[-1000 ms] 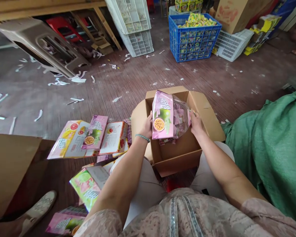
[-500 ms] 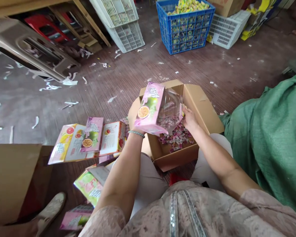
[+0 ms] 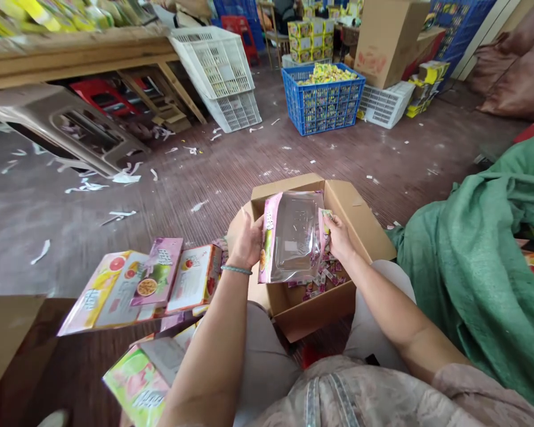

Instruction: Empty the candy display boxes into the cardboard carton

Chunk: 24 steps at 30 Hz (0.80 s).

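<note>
Above the open carton, a pink printed packaging box with a clear plastic window is held with its window facing up. My right hand pinches its right edge. At the left edge is my left hand, fingers extended and thumb apart, against or just beside the pink side; exact contact is unclear. Below, the brown carton sits between my knees, with many small pink-wrapped pieces in it. The packaging covers part of them.
Flat printed boxes lie in a pile at my left, with a green one nearer. A green cloth is heaped at the right. Ahead stand a blue crate, white crates and a wooden table. Paper scraps litter the floor.
The packaging box has turned from showing its printed pink side to showing its clear window upward. My left hand has come out from behind it to its left edge. The view has tilted up.
</note>
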Tool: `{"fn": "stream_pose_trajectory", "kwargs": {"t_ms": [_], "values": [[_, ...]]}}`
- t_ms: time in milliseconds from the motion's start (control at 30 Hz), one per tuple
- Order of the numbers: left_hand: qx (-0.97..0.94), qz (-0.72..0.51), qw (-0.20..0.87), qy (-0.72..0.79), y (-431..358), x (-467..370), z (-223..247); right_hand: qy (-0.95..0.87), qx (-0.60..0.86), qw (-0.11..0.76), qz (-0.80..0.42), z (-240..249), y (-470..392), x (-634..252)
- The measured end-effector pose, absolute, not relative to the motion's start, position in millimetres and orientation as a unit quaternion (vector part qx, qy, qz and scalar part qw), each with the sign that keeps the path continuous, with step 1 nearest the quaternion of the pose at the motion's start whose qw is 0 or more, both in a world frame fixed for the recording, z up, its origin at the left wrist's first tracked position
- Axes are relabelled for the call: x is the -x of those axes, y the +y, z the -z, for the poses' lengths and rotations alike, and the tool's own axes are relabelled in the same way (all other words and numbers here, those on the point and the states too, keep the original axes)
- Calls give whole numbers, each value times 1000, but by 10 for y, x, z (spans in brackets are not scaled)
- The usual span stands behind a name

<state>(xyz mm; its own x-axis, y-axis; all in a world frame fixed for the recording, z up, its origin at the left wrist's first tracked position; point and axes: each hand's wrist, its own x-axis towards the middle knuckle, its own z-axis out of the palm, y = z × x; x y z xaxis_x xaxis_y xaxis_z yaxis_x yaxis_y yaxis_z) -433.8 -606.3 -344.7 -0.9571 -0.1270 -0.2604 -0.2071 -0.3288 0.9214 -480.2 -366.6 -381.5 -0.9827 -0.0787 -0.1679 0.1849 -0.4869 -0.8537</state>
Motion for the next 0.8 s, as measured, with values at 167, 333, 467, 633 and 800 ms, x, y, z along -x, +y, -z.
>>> {"fn": "stream_pose_trajectory", "kwargs": {"t_ms": [167, 333, 467, 633, 800], "values": [[108, -774, 59, 621, -5830, 4222, 3495, 464, -42, 143, 873, 3883, -3633, 4878], [117, -803, 112, 574, -5807, 4221, 3496, 499, -38, 95, 860, 3915, -3513, 5060], [127, -783, 141, 593, -5880, 4253, 3470, 620, 21, -15, 784, 3853, -3412, 5155], [133, -767, 172, 604, -5882, 4246, 3511, 730, 99, -71, 673, 3754, -3385, 5118], [190, -754, 49, 626, -6054, 4270, 3525, 855, 46, -141, 497, 3617, -3136, 5110]]}}
